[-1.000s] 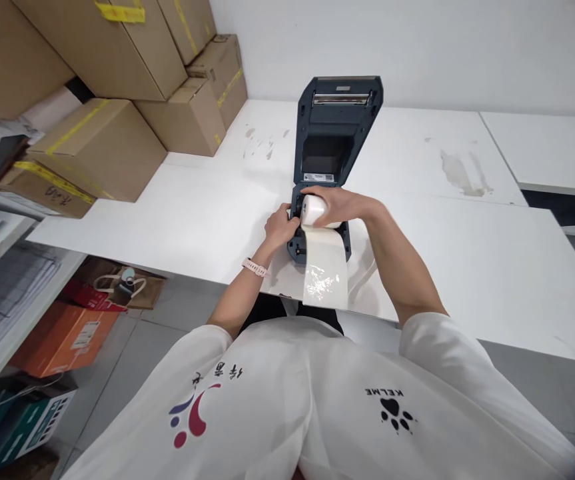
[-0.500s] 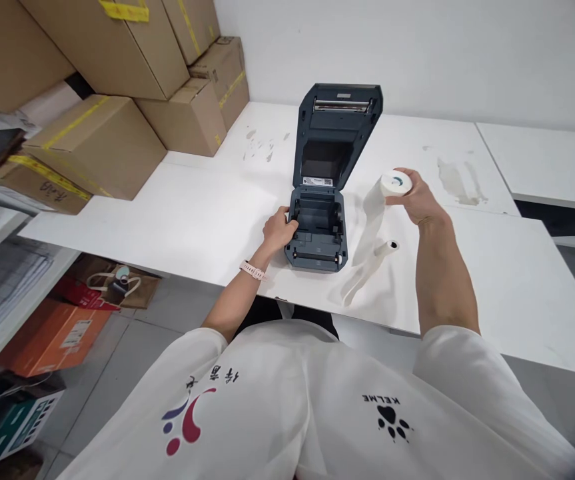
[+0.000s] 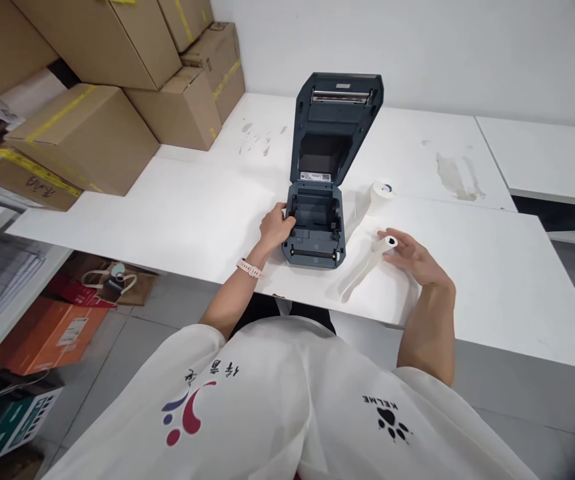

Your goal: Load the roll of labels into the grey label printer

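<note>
A dark blue-grey label printer stands on the white table with its lid raised and its inside bare. My left hand is closed on the printer's left edge, thumb over the rim. To the right, a thick white label roll rests on the table. A strip of its paper runs toward the front and loops to a thin roll on a core. My right hand is at this thin roll, fingers apart on either side of its end; whether they touch it I cannot tell.
Taped cardboard boxes are stacked at the table's back left. A white wall rises behind. Stains mark the tabletop at the back right. On the floor at left are an orange box and a paper bag.
My right hand has let go of the thick label roll, now on the table, and has moved toward me to the thin roll. My left hand stays on the printer.
</note>
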`<state>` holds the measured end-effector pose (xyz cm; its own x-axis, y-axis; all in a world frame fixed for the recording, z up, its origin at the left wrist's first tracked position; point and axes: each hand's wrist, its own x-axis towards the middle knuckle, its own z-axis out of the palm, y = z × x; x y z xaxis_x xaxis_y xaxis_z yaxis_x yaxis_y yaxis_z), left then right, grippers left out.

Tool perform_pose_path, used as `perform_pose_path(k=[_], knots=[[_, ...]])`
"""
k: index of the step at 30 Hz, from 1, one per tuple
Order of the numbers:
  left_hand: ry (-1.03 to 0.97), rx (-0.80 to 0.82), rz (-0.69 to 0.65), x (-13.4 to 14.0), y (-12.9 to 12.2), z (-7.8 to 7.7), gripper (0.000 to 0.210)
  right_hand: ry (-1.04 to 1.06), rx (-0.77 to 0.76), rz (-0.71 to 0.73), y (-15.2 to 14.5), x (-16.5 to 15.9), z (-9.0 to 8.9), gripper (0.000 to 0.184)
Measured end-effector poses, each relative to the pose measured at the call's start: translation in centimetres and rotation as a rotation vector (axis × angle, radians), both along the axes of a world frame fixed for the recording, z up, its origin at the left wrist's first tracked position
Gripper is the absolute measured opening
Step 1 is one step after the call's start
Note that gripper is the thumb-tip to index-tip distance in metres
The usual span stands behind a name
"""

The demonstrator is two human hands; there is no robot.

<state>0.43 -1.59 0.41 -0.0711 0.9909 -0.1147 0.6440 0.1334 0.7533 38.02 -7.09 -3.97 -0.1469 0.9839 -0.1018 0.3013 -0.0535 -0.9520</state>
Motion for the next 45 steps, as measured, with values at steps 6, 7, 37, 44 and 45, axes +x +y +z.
perform_pose_path(k=[6, 7, 37, 44, 45], knots=[[-0.029, -0.012, 0.008, 0.0, -0.2, -0.1, 0.047, -0.014, 0.179, 0.181, 0.9, -5.4, 7.3, 0.05], [-0.042, -0.009, 0.006, 0.0, -0.2, -0.2, 0.047, -0.035, 0.24, 0.253, 1.5, -6.8, 9.2, 0.05], [-0.288, 0.042, 0.041, 0.1, -0.7, -1.1, 0.049, -0.819, 0.662, 0.287, -5.9, -19.5, 4.6, 0.062], [-0.305, 0.031, 0.047, 0.0, -0.8, -0.9, 0.053, -0.843, 0.682, 0.246, -6.0, -19.8, 4.1, 0.066], [-0.313, 0.028, 0.049, 0.0, -0.8, -0.9, 0.053, -0.841, 0.682, 0.243, -6.0, -19.9, 4.2, 0.065]])
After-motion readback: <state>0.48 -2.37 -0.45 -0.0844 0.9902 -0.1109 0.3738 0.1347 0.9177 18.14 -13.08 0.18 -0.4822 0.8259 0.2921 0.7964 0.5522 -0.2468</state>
